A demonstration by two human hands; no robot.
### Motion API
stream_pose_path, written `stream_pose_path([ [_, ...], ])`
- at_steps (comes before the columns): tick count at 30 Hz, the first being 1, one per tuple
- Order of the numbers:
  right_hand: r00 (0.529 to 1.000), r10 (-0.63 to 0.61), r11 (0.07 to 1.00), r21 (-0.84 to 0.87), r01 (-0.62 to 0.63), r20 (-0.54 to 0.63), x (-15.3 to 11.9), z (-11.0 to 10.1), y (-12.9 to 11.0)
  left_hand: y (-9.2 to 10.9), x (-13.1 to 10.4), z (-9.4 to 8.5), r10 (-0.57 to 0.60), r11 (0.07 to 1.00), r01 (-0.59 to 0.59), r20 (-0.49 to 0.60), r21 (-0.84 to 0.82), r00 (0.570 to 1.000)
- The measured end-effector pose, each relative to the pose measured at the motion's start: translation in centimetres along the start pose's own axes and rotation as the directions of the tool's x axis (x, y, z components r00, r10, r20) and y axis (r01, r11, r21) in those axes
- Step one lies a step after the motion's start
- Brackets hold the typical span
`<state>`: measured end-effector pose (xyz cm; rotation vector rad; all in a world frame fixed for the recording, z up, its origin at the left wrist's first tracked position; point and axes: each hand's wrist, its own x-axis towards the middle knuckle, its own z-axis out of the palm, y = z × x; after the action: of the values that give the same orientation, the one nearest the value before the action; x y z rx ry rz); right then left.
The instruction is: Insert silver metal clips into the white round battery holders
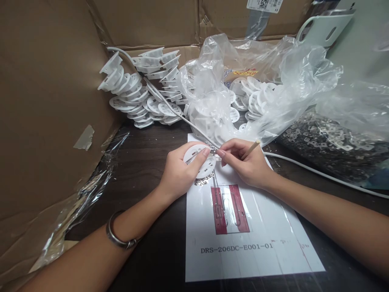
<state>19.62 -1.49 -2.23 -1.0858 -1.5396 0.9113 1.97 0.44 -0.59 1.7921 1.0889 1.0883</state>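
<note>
My left hand [180,168] grips a round white plastic disc [206,165] with small slots, its thumb pressed on the face. At the disc's right edge, the thumb and index finger of my right hand [243,160] pinch a small metal clip [213,151]. A thin wooden stick [251,149] pokes up from the curled fingers of that same hand. Small metal pieces [204,179] lie just below the disc. Under both hands is a white printed sheet [258,259] with a red-and-white drawing.
Stacked white discs [130,89] stand at the back left. More discs fill an open clear plastic bag [209,97]. On the right is a bag of metal clips [331,142]. A white cable [170,106] crosses the dark table [146,150]; cardboard [45,101] walls the left and back.
</note>
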Motion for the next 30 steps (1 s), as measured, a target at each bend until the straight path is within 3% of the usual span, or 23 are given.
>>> stream_pose_path([
  [6,0.999,-0.034,0.999,-0.014,0.035,0.022,0.0,0.1,0.1,0.0,0.0,0.0,-0.008,1.0,0.008,0.007,-0.011,1.0],
  [15,0.971,-0.241,0.965,-0.105,0.239,-0.004,-0.4,0.3,0.0,-0.3,0.1,0.1,0.022,0.999,-0.02,-0.05,0.049,0.999],
  [17,0.955,-0.292,0.941,-0.16,0.297,0.055,-0.5,0.2,-0.1,-0.3,0.1,0.1,0.03,0.998,-0.025,-0.093,0.053,0.995],
  [20,0.908,-0.349,0.896,-0.203,0.396,0.23,-0.7,-0.1,-0.1,-0.4,0.2,0.0,0.042,0.998,-0.032,-0.175,0.059,0.984],
  [24,0.789,-0.329,0.843,-0.214,0.493,0.519,-1.0,-0.7,-0.1,-0.4,0.3,-0.1,0.038,0.998,-0.027,-0.219,0.052,0.975],
  [26,0.749,-0.303,0.828,-0.225,0.513,0.59,-1.2,-0.9,-0.2,-0.3,0.3,-0.1,0.037,0.998,-0.027,-0.221,0.051,0.975],
  [30,0.72,-0.261,0.834,-0.225,0.503,0.643,-1.4,-1.1,-0.3,-0.4,0.2,-0.1,0.045,0.999,-0.037,-0.21,0.04,0.977],
])
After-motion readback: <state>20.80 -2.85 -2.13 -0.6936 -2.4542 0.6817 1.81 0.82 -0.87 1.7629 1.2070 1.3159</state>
